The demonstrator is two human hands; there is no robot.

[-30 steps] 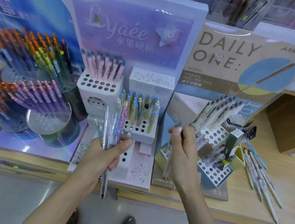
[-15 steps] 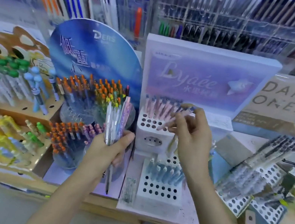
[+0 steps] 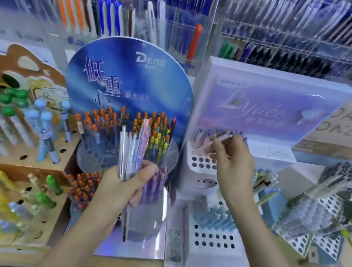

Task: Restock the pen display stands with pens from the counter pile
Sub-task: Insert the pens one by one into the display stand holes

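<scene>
Several pens [image 3: 132, 149] are held upright as a bundle in the left hand [image 3: 123, 185], gripped low, likely so that each can be drawn off in turn. One pink pen [image 3: 221, 139] is pinched by the right hand [image 3: 233, 167] and slanted over the holed white block [image 3: 188, 175] of the purple stand [image 3: 270, 98], apparently to be slotted beside the pens standing there. The hands are held apart.

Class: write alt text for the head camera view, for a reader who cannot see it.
A person's right hand pinches a tilted pink pen at the pen row in a white holed stand below a lilac sign. The left hand grips an upright bundle of pens before a round blue display.
</scene>
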